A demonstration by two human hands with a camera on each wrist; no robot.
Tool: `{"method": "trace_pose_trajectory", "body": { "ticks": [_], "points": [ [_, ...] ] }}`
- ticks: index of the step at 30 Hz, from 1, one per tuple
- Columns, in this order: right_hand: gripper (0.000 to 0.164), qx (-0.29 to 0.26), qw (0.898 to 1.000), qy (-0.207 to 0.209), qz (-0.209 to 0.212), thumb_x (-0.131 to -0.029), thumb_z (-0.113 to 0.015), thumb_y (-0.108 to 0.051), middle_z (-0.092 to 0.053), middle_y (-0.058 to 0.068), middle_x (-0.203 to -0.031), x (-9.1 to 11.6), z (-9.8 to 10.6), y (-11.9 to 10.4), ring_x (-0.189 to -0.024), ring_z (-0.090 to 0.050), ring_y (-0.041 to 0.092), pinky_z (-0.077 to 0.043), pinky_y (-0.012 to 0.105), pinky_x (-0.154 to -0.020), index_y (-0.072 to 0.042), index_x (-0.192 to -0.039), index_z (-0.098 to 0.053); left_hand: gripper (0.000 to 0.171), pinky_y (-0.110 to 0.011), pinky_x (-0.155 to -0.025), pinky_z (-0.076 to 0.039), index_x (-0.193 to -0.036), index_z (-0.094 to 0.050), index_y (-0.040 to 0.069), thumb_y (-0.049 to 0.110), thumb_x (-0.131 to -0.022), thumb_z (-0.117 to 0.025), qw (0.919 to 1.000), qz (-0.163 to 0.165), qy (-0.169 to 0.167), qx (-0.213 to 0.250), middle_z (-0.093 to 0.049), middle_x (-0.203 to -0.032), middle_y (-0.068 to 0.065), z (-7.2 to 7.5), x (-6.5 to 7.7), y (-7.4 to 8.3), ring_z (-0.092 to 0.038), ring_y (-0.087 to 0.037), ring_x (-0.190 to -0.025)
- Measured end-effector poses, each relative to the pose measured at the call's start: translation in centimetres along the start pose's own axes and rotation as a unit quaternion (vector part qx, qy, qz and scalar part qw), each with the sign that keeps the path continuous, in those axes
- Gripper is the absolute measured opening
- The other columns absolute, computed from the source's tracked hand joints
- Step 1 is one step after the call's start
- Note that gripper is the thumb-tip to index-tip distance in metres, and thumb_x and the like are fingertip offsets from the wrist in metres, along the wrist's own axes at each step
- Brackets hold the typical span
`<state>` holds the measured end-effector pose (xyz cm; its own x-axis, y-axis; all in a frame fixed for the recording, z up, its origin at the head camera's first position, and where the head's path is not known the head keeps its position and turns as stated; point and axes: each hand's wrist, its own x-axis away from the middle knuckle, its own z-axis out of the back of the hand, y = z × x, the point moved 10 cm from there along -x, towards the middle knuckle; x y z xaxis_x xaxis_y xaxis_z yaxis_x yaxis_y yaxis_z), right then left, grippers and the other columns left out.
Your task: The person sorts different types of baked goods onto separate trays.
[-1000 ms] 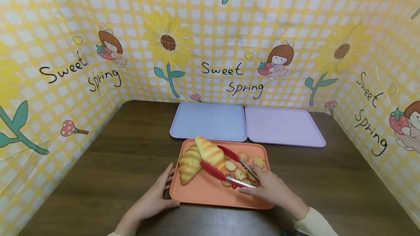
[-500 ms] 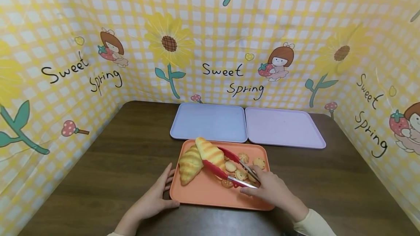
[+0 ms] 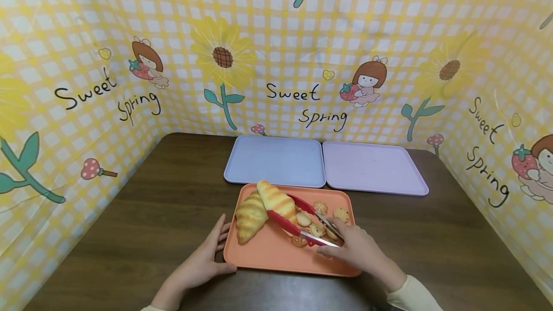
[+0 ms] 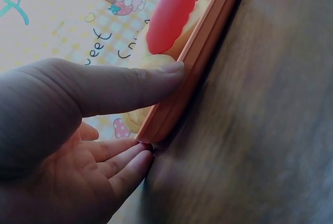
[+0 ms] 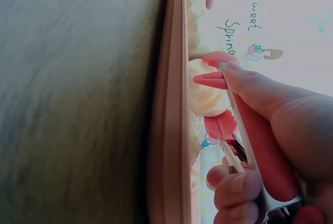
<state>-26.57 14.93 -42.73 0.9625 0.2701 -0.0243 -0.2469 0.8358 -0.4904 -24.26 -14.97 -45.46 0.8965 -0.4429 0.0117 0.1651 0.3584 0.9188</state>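
My right hand (image 3: 362,249) grips a pair of metal tongs with red tips (image 3: 282,223) over the orange tray (image 3: 276,259). Between the spread tips lies a striped, bread-like croissant (image 3: 277,202), which leans on a second croissant (image 3: 249,219) at the tray's left. In the right wrist view, thumb and fingers wrap the red-sided handle (image 5: 265,146). My left hand (image 3: 202,259) touches the tray's near left corner, its thumb (image 4: 140,86) along the front rim and its straight fingertips at the left side.
Several small cookies (image 3: 304,219) lie on the tray's right half, partly behind the tongs. Beyond it, a blue tray (image 3: 276,160) and a lilac tray (image 3: 373,164) sit side by side on the dark wooden table (image 3: 173,191). A checked yellow cloth (image 3: 276,37) surrounds the table.
The tongs' tips have drawn slightly closer together about the upper croissant. The left hand and the trays stay where they were.
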Motion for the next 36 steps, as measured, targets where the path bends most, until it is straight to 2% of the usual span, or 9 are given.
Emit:
{"method": "trace_pose_trajectory", "body": {
  "ticks": [8, 14, 17, 20, 24, 28, 32, 36],
  "points": [
    [0.076, -0.004, 1.000, 0.007, 0.008, -0.073, -0.084, -0.053, -0.064, 0.004, -0.086, 0.1, 0.4, -0.1, -0.071, -0.054, 0.018, -0.045, 0.036, -0.057, -0.010, -0.131, -0.059, 0.122, -0.056, -0.107, -0.033, -0.154, 0.011, -0.006, 0.008, -0.079, -0.084, 1.0000, 0.006, -0.003, 0.003, -0.016, -0.154, -0.038, 0.0, -0.1, -0.1, -0.028, -0.053, -0.138],
    [0.062, -0.007, 0.999, 0.023, 0.031, -0.073, -0.085, -0.048, -0.044, -0.005, -0.062, 0.2, 1.6, -0.8, -0.057, -0.046, 0.014, -0.035, 0.030, -0.047, -0.013, -0.117, -0.060, 0.122, -0.053, -0.107, -0.034, -0.154, 0.012, -0.006, 0.008, -0.079, -0.084, 1.0000, 0.004, -0.002, 0.006, -0.016, -0.155, -0.037, 0.0, -0.1, -0.1, -0.028, -0.053, -0.138],
    [0.059, -0.006, 0.999, 0.028, 0.038, -0.074, -0.085, -0.047, -0.040, -0.006, -0.062, 0.1, 2.2, -1.0, -0.056, -0.044, 0.012, -0.032, 0.027, -0.046, -0.013, -0.115, -0.059, 0.122, -0.053, -0.107, -0.035, -0.154, 0.012, -0.006, 0.007, -0.080, -0.084, 1.0000, -0.001, -0.002, 0.005, -0.016, -0.154, -0.038, 0.0, 0.0, 0.0, -0.028, -0.053, -0.137],
    [0.060, -0.006, 0.999, 0.029, 0.044, -0.076, -0.084, -0.047, -0.041, -0.006, -0.062, -0.2, 2.7, -1.2, -0.055, -0.044, 0.011, -0.032, 0.027, -0.045, -0.012, -0.118, -0.059, 0.121, -0.055, -0.107, -0.035, -0.154, 0.013, -0.006, 0.007, -0.080, -0.083, 0.9999, -0.001, -0.006, 0.010, -0.015, -0.154, -0.038, 0.0, 0.1, 0.0, -0.028, -0.054, -0.137],
    [0.063, 0.000, 0.998, 0.035, 0.049, -0.077, -0.083, -0.048, -0.058, -0.001, -0.072, -0.6, 3.5, -1.5, -0.061, -0.051, 0.012, -0.040, 0.030, -0.050, -0.012, -0.124, -0.059, 0.121, -0.056, -0.107, -0.035, -0.154, 0.015, -0.004, 0.006, -0.081, -0.082, 0.9996, 0.007, -0.017, 0.022, -0.013, -0.155, -0.037, -0.1, 0.1, 0.0, -0.027, -0.053, -0.138],
    [0.069, 0.008, 0.997, 0.049, 0.061, -0.079, -0.082, -0.049, -0.067, 0.007, -0.085, -1.2, 4.5, -2.0, -0.067, -0.056, 0.016, -0.046, 0.036, -0.057, -0.014, -0.132, -0.056, 0.121, -0.055, -0.107, -0.035, -0.153, 0.016, -0.005, 0.006, -0.082, -0.081, 0.9994, 0.006, -0.022, 0.025, -0.012, -0.155, -0.038, -0.2, 0.1, 0.0, -0.026, -0.053, -0.139],
    [0.068, 0.003, 0.996, 0.063, 0.070, -0.080, -0.081, -0.047, -0.056, 0.000, -0.070, -2.0, 5.2, -2.3, -0.061, -0.050, 0.015, -0.040, 0.033, -0.052, -0.012, -0.133, -0.055, 0.122, -0.054, -0.107, -0.034, -0.154, 0.016, -0.004, 0.008, -0.082, -0.082, 0.9994, 0.007, -0.022, 0.026, -0.011, -0.156, -0.037, -0.2, 0.0, -0.1, -0.025, -0.053, -0.139],
    [0.064, -0.008, 0.996, 0.066, 0.058, -0.080, -0.081, -0.046, -0.038, -0.003, -0.062, -3.1, 5.5, -2.0, -0.054, -0.040, 0.012, -0.029, 0.029, -0.047, -0.009, -0.127, -0.056, 0.122, -0.053, -0.108, -0.033, -0.154, 0.016, -0.004, 0.009, -0.082, -0.082, 0.9995, 0.010, -0.020, 0.024, -0.011, -0.156, -0.036, -0.1, -0.1, -0.3, -0.025, -0.052, -0.139]
  ]
}}
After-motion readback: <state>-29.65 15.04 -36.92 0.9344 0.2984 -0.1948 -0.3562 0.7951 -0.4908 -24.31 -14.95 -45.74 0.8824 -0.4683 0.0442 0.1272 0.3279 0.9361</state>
